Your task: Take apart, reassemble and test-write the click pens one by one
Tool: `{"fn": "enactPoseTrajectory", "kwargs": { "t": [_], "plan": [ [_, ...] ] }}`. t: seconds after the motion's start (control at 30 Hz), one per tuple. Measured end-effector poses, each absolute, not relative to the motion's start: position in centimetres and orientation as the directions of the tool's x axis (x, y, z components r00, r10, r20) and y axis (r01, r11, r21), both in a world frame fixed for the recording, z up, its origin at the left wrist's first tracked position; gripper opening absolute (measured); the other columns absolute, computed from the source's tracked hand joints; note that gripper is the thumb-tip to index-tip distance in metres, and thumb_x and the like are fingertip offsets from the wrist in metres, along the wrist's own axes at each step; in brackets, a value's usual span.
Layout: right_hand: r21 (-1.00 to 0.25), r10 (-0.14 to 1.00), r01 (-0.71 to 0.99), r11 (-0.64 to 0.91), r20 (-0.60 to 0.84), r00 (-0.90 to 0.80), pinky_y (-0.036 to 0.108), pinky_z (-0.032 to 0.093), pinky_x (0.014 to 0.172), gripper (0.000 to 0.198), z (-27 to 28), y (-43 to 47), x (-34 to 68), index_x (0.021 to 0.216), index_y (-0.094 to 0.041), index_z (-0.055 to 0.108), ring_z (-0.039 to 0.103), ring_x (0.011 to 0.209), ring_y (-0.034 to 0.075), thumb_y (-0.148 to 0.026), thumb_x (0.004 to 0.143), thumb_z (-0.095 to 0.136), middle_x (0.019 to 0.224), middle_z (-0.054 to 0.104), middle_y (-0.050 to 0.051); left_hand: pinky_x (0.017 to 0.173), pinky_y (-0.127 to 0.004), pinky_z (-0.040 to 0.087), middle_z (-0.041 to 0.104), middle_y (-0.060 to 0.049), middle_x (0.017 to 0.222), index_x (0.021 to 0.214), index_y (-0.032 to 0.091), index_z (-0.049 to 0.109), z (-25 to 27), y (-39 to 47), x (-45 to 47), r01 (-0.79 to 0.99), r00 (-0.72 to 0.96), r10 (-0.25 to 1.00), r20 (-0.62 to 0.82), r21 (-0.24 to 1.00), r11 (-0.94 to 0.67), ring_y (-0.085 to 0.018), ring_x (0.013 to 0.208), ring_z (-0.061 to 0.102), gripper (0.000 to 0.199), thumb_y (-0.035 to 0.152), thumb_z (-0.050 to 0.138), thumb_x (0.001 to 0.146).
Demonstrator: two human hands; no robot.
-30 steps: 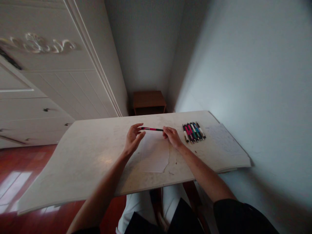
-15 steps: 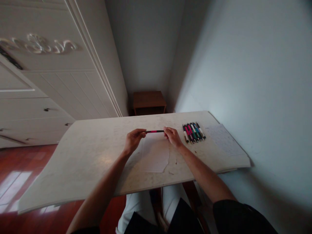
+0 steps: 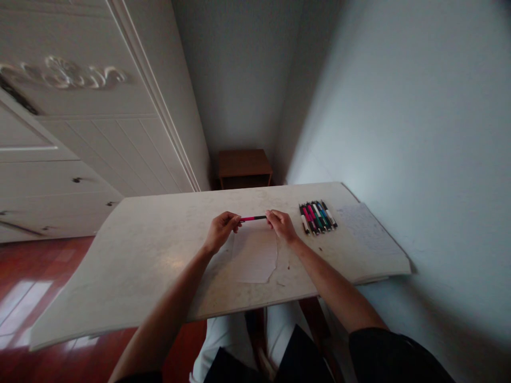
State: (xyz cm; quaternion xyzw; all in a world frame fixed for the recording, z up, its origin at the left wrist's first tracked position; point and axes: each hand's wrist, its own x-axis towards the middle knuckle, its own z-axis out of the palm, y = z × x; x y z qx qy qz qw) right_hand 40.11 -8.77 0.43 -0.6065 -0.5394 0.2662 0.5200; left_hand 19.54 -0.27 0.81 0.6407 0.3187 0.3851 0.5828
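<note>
A pink and black pen [image 3: 253, 218] lies nearly level between my hands, just over the top edge of a white sheet of paper [image 3: 255, 260]. My left hand [image 3: 222, 230] pinches its left end between thumb and fingers. At the other end, the black part is gripped by my right hand [image 3: 281, 223]; its very tip is hidden in the fingers. Several pens [image 3: 318, 217] with pink, green, blue and white barrels lie side by side in a row to the right of my right hand.
The pale table [image 3: 147, 255] has a worn top. A sheet with writing [image 3: 369, 229] lies at its right end by the wall. Beyond the far edge stands a low brown wooden stand [image 3: 244, 162]. A white cabinet [image 3: 99, 133] rises at the left.
The pen has come slightly nearer to me and its right end now sits a little higher than its left. Both hands have drawn slightly closer together, still holding it.
</note>
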Motion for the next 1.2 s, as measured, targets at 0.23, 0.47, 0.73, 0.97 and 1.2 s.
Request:
{"fn": "enactPoseTrajectory", "kwargs": {
  "t": [0.23, 0.47, 0.73, 0.97, 1.2],
  "plan": [
    [-0.969, 0.958, 0.245, 0.022, 0.090, 0.273, 0.024, 0.035, 0.048, 0.052, 0.1, -8.2, 40.2, 0.055, -0.020, 0.049, 0.044, 0.044, 0.010, -0.061, 0.086, 0.048, 0.047, 0.047, -0.003, 0.068, -0.027, 0.050, 0.071, -0.004, 0.074, 0.080, 0.018, 0.070, 0.1, -0.3, 19.6, 0.086, 0.384, 0.835, 0.394, 0.885, -0.457, -0.015, 0.068, 0.064, 0.011, 0.028, 0.066, 0.078],
    [-0.995, 0.945, 0.088, 0.050, 0.076, 0.319, 0.027, 0.042, 0.055, 0.060, 0.8, -8.1, 40.7, 0.057, -0.017, 0.063, 0.055, 0.050, 0.014, -0.068, 0.085, 0.046, 0.054, 0.064, 0.005, 0.068, -0.027, 0.051, 0.072, -0.006, 0.083, 0.102, 0.016, 0.065, 0.5, -0.6, 19.9, -0.177, 0.351, 0.910, 0.219, 0.970, -0.166, -0.016, 0.072, 0.066, 0.038, 0.028, 0.079, 0.069],
    [-0.998, 0.937, 0.043, 0.049, 0.061, 0.344, 0.028, 0.045, 0.057, 0.068, 0.4, -7.8, 41.2, 0.063, -0.017, 0.066, 0.058, 0.054, 0.015, -0.077, 0.082, 0.039, 0.060, 0.068, 0.007, 0.059, -0.021, 0.048, 0.068, -0.002, 0.072, 0.090, 0.014, 0.064, 1.7, 1.4, 18.7, -0.619, 0.363, 0.915, -0.179, 0.688, 0.380, -0.012, 0.066, 0.065, 0.020, 0.021, 0.075, 0.074],
    [-0.998, 0.964, 0.057, 0.031, 0.045, 0.261, 0.028, 0.046, 0.057, 0.063, -0.5, -7.8, 40.5, 0.065, -0.016, 0.066, 0.059, 0.055, 0.015, -0.074, 0.080, 0.046, 0.060, 0.067, 0.006, 0.063, -0.026, 0.052, 0.064, -0.002, 0.074, 0.094, 0.016, 0.064, 2.0, 1.8, 18.2, -0.713, 0.432, 0.852, -0.296, 0.466, 0.524, -0.012, 0.067, 0.064, 0.009, 0.016, 0.057, 0.088],
    [-0.996, 0.965, 0.090, 0.017, 0.040, 0.259, 0.028, 0.047, 0.058, 0.060, -0.2, -8.0, 40.3, 0.066, -0.017, 0.065, 0.060, 0.056, 0.016, -0.073, 0.080, 0.049, 0.060, 0.066, 0.006, 0.051, -0.014, 0.046, 0.058, -0.001, 0.076, 0.103, 0.016, 0.062, 2.7, 1.3, 18.2, -0.730, 0.508, 0.825, -0.246, 0.385, 0.564, -0.005, 0.058, 0.054, 0.016, 0.014, 0.048, 0.095]
  ]
}}
